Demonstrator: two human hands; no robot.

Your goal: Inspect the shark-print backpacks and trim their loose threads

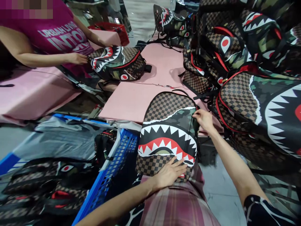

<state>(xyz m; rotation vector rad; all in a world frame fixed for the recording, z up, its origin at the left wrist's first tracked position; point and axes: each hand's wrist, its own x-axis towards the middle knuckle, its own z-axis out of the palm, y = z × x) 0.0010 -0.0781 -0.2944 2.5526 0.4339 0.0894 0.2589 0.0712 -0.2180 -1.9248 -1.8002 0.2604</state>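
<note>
A checkered backpack [168, 108] with a camouflage strip and a red-and-white shark mouth leans on my lap against the pink table edge, its front facing me. My left hand [171, 173] lies flat on the lower front, fingers spread across the checks just below the teeth. At the upper right side of the bag, my right hand [204, 120] is closed in a pinch, thumb and forefinger together by the camouflage edge. Whatever small part those fingertips hold is too small to make out.
More shark backpacks [237, 97] are heaped on the right. A blue crate [125, 146], lined with plastic and holding bags, stands at lower left. Across the pink table [127, 100], a person in a magenta shirt [58, 34] handles another backpack [117, 62].
</note>
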